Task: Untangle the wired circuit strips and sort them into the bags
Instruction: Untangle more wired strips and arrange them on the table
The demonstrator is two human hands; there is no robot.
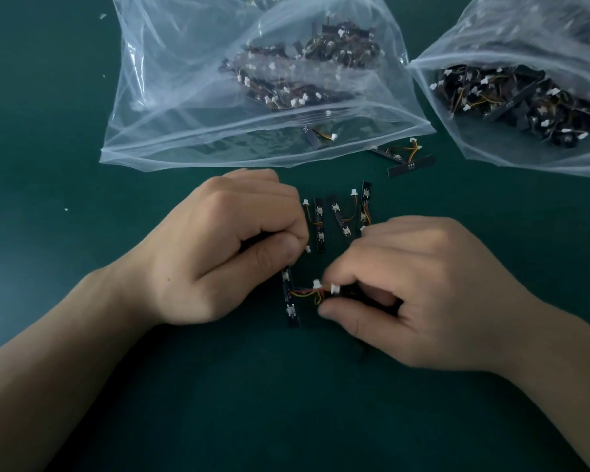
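Note:
My left hand (225,247) grips the top of a dark circuit strip (289,301) that hangs down from its fingers. Red and yellow wires (307,294) run from that strip to white connectors (324,286), which my right hand (419,298) pinches between thumb and forefinger. Just beyond my hands, three loose strips (341,216) with wires lie side by side on the green table (286,403). A clear bag (191,97) holding several strips lies at the back centre. A second clear bag (525,97) full of strips lies at the back right.
Two more strips with wires (402,158) lie between the two bags, near the centre bag's mouth. One strip (312,134) sits just inside that mouth. Small white scraps (102,16) dot the table at the far left.

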